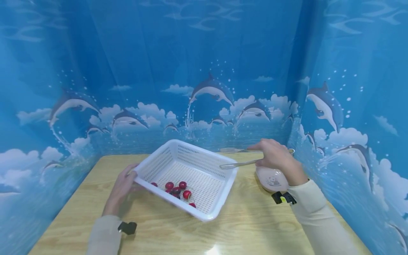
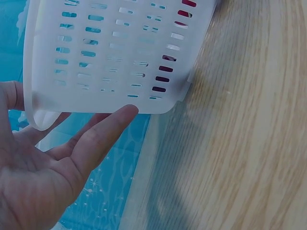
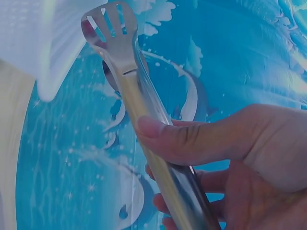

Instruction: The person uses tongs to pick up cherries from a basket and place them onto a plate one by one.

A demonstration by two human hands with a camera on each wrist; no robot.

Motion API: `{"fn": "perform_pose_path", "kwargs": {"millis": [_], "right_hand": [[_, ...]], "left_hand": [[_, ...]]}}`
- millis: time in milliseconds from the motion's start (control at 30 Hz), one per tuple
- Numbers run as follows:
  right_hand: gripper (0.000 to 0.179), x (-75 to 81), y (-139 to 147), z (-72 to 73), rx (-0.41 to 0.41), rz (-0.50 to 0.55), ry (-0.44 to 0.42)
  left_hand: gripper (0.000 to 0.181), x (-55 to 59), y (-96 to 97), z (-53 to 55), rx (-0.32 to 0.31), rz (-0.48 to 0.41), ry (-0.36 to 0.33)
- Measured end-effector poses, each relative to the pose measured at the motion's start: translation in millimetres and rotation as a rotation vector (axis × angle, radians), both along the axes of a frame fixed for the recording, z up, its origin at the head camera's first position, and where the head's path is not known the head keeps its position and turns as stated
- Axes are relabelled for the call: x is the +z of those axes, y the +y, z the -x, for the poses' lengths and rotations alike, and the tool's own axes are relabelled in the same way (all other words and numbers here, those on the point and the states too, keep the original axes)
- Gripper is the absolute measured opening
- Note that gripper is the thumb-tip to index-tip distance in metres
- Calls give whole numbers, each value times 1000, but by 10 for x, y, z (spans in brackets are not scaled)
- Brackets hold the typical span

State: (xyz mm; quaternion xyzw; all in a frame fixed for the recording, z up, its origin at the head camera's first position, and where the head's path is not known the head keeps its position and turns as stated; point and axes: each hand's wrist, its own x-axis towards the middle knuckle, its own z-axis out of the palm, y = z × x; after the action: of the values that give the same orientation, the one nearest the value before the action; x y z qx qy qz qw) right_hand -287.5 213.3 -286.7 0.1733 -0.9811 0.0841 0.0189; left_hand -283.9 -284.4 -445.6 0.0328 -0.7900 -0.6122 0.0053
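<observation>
My left hand (image 1: 122, 185) grips the left corner of a white perforated plastic basket (image 1: 204, 189), with the thumb at the rim and the fingers spread against the outer wall (image 2: 120, 62). Several dark red cherries (image 1: 187, 194), some with stems, lie bunched along the basket's near side. In my right hand (image 1: 275, 157) is a pair of metal tongs (image 3: 153, 139), pinched between thumb and fingers. Their two arms stand apart in the head view, one tip (image 1: 227, 166) overlapping the basket's right rim. A slotted head shows in the right wrist view, with no cherry in it.
A small pale bowl (image 1: 271, 180) with a printed figure stands on the wooden table (image 1: 248, 226), right of the basket and partly hidden by the right hand. Blue dolphin-print curtains (image 1: 204, 53) enclose the table's back and sides.
</observation>
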Motion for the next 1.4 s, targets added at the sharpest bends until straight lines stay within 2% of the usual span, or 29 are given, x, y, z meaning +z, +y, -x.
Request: {"fn": "perform_pose_path", "kwargs": {"millis": [433, 667, 1067, 1400], "right_hand": [[56, 24, -521, 166, 81, -50, -84], [55, 0, -877, 243, 113, -101, -108], [54, -162, -1417, 326, 95, -142, -118], [53, -352, -1641, 401, 67, -179, -160]], "left_hand": [[57, 8, -5, 4, 18, 83, -14], [58, -1, -20, -5, 4, 79, -18], [58, -2, 0, 4, -5, 42, -15], [58, -12, -10, 14, -9, 32, -10]]}}
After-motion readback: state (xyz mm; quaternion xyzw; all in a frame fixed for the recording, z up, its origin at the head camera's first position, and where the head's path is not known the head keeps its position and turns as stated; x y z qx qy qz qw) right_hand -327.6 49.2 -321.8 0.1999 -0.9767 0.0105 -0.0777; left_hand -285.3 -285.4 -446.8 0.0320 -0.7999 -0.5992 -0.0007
